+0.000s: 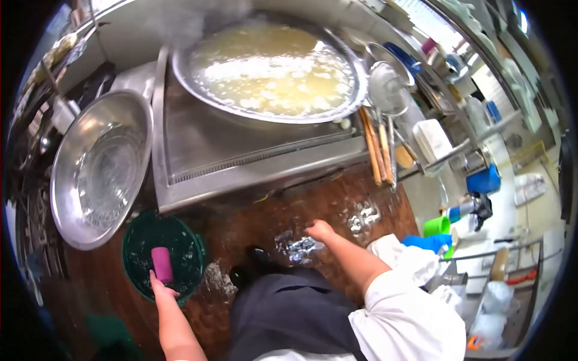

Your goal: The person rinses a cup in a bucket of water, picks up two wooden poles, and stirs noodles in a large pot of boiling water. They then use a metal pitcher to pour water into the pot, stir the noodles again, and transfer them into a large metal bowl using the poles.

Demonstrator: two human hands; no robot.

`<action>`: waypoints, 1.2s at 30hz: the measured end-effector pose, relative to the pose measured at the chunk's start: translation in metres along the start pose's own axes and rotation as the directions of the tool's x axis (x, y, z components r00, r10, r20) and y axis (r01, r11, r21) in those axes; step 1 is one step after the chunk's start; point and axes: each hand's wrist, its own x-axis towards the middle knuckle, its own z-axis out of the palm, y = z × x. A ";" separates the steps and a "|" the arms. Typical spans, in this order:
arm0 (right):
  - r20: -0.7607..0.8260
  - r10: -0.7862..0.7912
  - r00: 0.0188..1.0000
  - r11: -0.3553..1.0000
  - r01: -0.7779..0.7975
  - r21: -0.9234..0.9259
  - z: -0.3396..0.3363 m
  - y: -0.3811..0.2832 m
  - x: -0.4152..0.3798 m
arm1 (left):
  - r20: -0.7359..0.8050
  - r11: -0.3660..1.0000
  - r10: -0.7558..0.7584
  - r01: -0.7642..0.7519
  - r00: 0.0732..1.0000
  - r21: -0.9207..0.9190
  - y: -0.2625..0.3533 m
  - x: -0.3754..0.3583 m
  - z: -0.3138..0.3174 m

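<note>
My left hand [161, 286] is closed on a magenta plastic cup [161, 263] by its lower end. The cup is over the dark green bucket [195, 240], which stands on the wet floor and seems to hold water. Nothing shows in my right hand [320, 230], stretched out over the floor in front of the cooker, its fingers loosely apart. On the cooker top, a large round pan [208, 105] holds steaming, bubbling yellowish liquid [265, 72].
A big steel basin [69, 198] leans left of the cooker [223, 153]. Long-handled tools [378, 144] and a mesh strainer [387, 87] rest at the cooker's right corner. Shelves at right carry a white container [432, 138], a bright green cup [437, 227] and blue items [483, 179].
</note>
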 end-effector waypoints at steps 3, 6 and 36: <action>0.008 -0.026 1.000 0.992 0.025 0.125 0.013 0.036 -0.032 | 0.122 0.959 -0.012 -0.023 0.992 0.282 -0.004 -0.020 0.041; -0.130 0.037 0.991 0.994 -0.023 0.108 -0.005 0.044 -0.070 | 0.394 0.870 0.034 -0.221 0.919 0.441 -0.031 -0.035 0.077; -0.485 -0.019 0.874 0.991 0.079 0.105 -0.245 0.129 0.124 | 0.572 -0.126 0.022 -0.565 0.820 0.816 -0.253 -0.155 0.155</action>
